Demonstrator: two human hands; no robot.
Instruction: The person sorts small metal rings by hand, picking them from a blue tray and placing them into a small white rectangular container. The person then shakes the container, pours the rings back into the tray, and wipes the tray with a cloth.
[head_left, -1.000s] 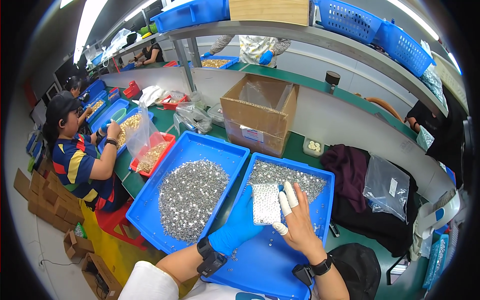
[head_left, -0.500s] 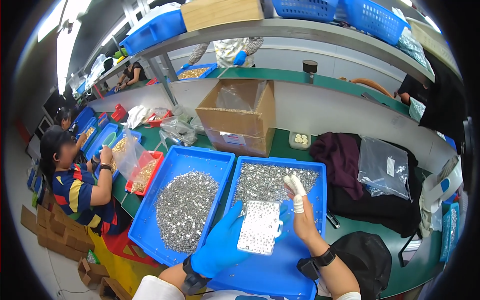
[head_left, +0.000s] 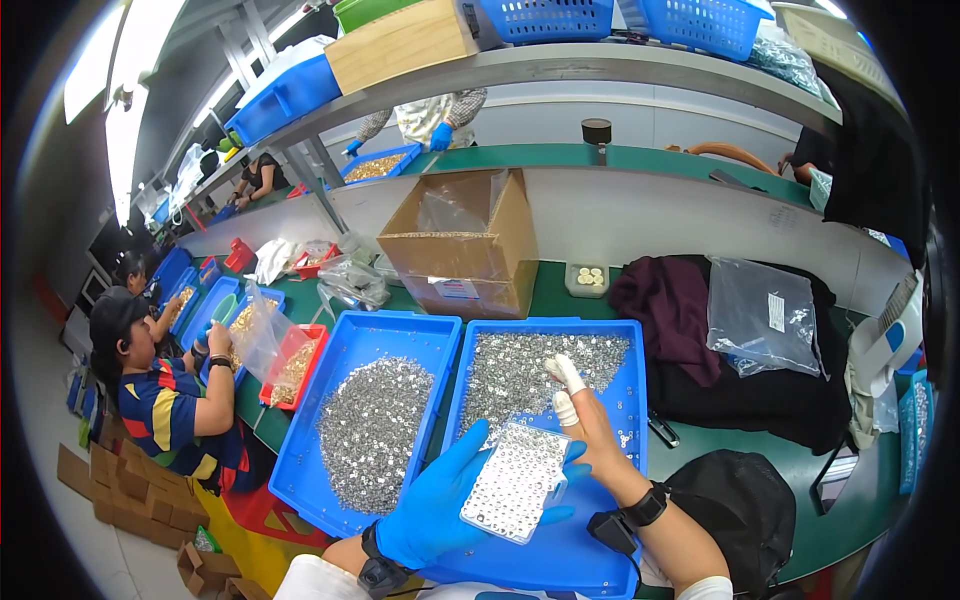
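Note:
My left hand, in a blue glove, grips a clear, shallow plastic box from beneath and at its sides. Small shiny metal pieces fill the box in close rows. Up and to the right of the box, my right hand is bare except for white finger cots on some fingertips. Its fingers stretch forward, apart from the thumb, and nothing shows between them. Under both hands lies a blue tray with a heap of small metal pieces toward its far side.
A second blue tray with a metal heap stands left. Behind the trays are a cardboard box and a small tub of pale discs. Dark cloth and a plastic bag lie right. A person works at left.
The plastic box has turned and tilted in my left hand, its near end swinging left. My right hand has moved a little down and left. The whole view has shifted slightly.

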